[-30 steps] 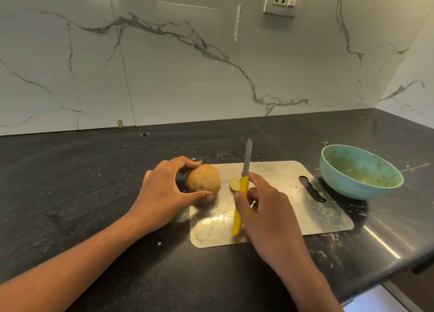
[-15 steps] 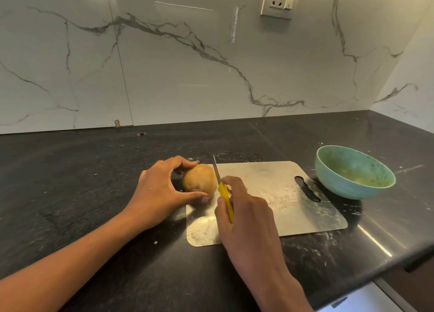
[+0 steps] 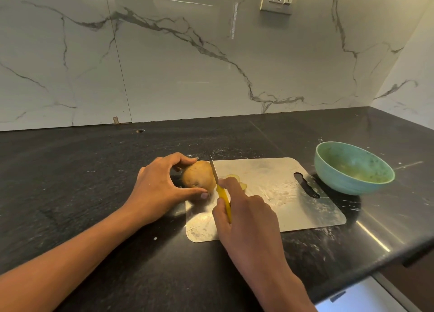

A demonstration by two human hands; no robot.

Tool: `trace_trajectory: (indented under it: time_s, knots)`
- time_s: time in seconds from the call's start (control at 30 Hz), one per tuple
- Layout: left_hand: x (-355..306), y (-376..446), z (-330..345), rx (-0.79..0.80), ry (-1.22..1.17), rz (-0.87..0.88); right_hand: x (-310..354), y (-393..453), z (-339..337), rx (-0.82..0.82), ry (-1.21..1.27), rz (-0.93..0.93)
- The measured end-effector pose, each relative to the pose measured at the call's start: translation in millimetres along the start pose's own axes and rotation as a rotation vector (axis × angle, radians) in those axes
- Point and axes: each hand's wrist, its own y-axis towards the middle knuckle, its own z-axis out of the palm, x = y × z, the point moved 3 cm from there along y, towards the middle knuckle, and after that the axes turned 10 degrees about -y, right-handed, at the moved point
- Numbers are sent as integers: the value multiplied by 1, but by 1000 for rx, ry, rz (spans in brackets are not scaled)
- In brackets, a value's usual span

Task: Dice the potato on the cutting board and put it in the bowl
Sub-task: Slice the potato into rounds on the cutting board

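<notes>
The black counter (image 3: 94,182) fills the lower half of the frame, and the metal cutting board (image 3: 293,208) lies on it just right of centre, with the green bowl (image 3: 352,170) just beyond its right end, at the right of the frame. Your left hand (image 3: 159,189) curls around the potato (image 3: 198,176), which sits at the board's left edge, index finger over the top and thumb along the near side. Your right hand (image 3: 244,213) is wrapped around the yellow handle of the knife (image 3: 219,187), forefinger laid forward, and the blade stands against the potato's right end. A thin pale slice (image 3: 237,179) lies on the board, partly hidden behind your right hand. To slice well here, I would keep the blade upright, press straight down with a short forward draw, and keep your left thumb tucked clear of the edge, since it rests close to the cutting line. Hold the potato firmly; it looks round enough to roll. No pieces show in the bowl yet, so most of the task likely remains. Compared with a second ago, the knife has moved from beside the slice onto the potato, and your left hand has kept its hold.
</notes>
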Motion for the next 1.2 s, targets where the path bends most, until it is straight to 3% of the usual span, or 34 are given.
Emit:
trace_trajectory:
  time_s: [0.6, 0.83, 1.07, 1.2]
  knots:
    - [-3, -1, 0, 2, -18, -12, 0, 8, 4, 131, -116, -43]
    - [1, -2, -2, -29, -21, -44, 1, 4, 7, 70, -159, -32]
    - [0, -3, -1, -14, -25, -40, -6, 1, 3, -50, -5, 63]
    - [-1, -2, 0, -14, -21, -35, -3, -2, 1, -37, 19, 64]
